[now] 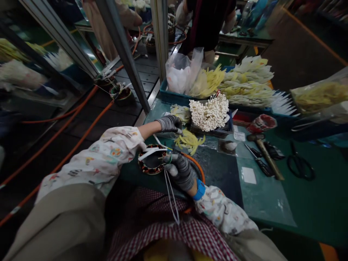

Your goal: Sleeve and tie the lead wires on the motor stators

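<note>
The dangling cord (177,219) could catch the apron (195,237) and tug the wound ring (151,171), nine o'clock from the right hand (182,171), which, like the left hand (170,124), has curled fingers whose hold I cannot tell.

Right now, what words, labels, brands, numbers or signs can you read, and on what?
No text is readable.
Small label: print too small to read.
Left sleeve: letter-like marks, too blurred to read.
White card: no print can be made out.
</note>
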